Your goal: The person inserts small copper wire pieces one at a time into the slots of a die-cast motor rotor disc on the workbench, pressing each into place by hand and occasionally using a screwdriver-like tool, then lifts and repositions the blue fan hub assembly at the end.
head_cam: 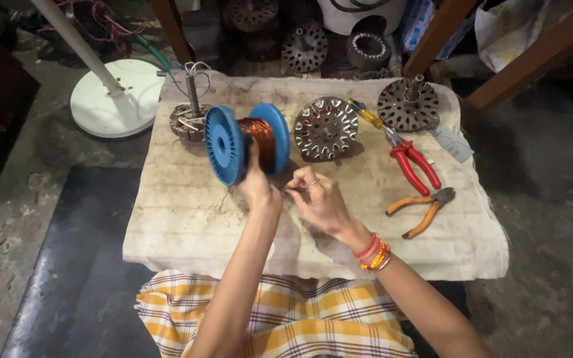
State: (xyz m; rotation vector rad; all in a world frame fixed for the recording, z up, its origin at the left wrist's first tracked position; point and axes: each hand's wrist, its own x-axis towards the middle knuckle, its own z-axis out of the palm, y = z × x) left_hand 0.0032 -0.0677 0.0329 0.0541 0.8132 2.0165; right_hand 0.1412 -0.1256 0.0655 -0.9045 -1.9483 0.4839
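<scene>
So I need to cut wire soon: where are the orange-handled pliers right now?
The orange-handled pliers lie on the pale cloth-covered work board, toward its right edge, just below the red-handled pliers and to the right of the right hand.

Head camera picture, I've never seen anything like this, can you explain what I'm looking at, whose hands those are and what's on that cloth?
This is one picture from a camera worn on a person's head, looking down at their own two bare hands over a low work surface covered with a pale cloth.

The left hand grips a blue spool wound with copper wire. The right hand, with bangles at the wrist, pinches its fingertips together just beside the spool; the wire itself is too thin to make out there.

On the cloth lie a slotted metal motor core, a second one at the back, and a third with wires behind the spool. To the right are red-handled pliers, orange-handled pliers and a yellow-handled screwdriver.
</scene>
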